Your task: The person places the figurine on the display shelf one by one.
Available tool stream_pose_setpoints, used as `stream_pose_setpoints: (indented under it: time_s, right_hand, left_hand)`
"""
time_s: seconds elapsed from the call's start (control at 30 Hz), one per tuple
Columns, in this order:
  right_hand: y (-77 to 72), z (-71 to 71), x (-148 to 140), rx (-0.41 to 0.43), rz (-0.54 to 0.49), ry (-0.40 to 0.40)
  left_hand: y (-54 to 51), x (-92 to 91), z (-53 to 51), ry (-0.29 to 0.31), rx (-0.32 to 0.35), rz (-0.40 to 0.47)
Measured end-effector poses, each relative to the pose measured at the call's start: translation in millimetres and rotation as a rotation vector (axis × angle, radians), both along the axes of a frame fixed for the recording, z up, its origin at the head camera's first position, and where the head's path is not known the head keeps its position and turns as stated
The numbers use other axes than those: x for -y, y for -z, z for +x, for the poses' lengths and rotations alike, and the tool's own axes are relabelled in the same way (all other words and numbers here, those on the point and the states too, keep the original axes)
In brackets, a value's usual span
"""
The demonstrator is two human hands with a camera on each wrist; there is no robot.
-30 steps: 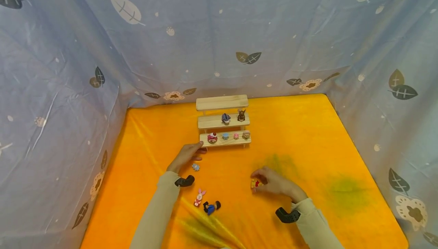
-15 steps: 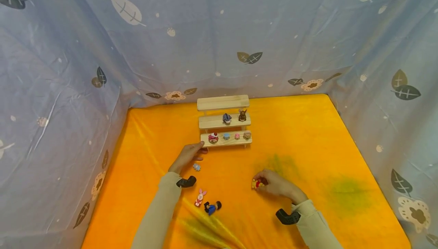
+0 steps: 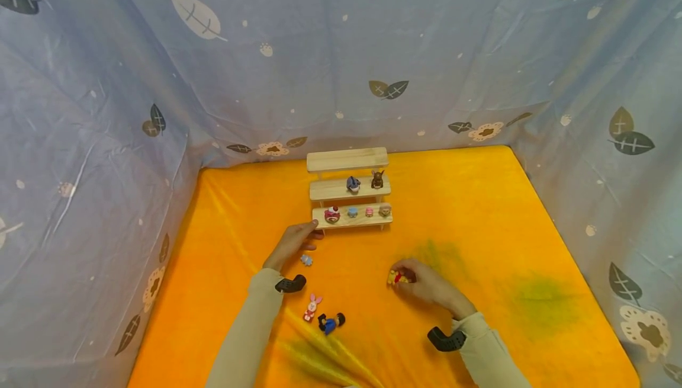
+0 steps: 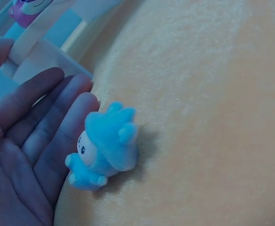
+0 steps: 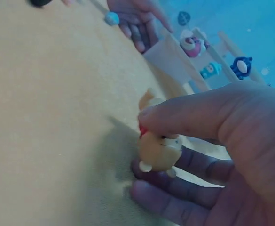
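Note:
The right hand (image 3: pixel 430 284) pinches a yellow figurine with a red top (image 3: pixel 398 277) between thumb and fingers, over the yellow cloth; the right wrist view shows the thumb across the figurine (image 5: pixel 158 150). At the lower left corner of the three-step wooden shelf (image 3: pixel 351 221), the left hand (image 3: pixel 290 246) rests its thumb on the bottom step, its other fingers relaxed beside the shelf's end. A small light-blue figurine (image 4: pixel 111 141) lies on the cloth close beside those fingers, not held.
The bottom step bears several small figurines, among them a red and white one (image 3: pixel 332 215). On the middle step sit a blue-grey figurine (image 3: pixel 353 184) and a brown one (image 3: pixel 377 179). A pink rabbit figurine (image 3: pixel 312 308) and a blue and black figurine (image 3: pixel 331 323) lie nearer the front.
The right hand has moved slightly up and away from the front with the yellow figurine, which shows at a different angle. The left hand keeps its place at the shelf.

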State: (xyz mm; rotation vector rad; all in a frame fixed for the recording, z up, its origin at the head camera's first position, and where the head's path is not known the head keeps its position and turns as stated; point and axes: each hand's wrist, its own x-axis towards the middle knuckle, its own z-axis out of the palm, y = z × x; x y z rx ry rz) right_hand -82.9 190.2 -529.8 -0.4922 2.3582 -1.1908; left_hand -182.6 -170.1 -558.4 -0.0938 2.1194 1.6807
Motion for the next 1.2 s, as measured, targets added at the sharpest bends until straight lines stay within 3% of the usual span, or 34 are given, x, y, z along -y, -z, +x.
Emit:
stream_pose_setpoints:
  time_s: [0.43,0.7,0.97,1.2]
  right_hand:
    - [2.1,-1.2,1.1,-0.034,-0.039,0.104]
    - [1.7,-4.6,3.7,-0.058,-0.141,0.174]
    - [-3.9,-7.8,8.1,0.061,-0.218,0.215]
    - [-10.9,-19.0,18.3,0.073,-0.268,0.277]
  left_hand:
    - [0.1,-0.3,1.2,-0.016,0.008,0.009]
    - [-1.5,-2.2,1.3,-0.016,-0.008,-0.003]
    - [-1.8,-2.2,1.0,-0.016,-0.022,-0.007]
    - [-1.8,-1.4,1.5,-0.022,-0.032,-0.010]
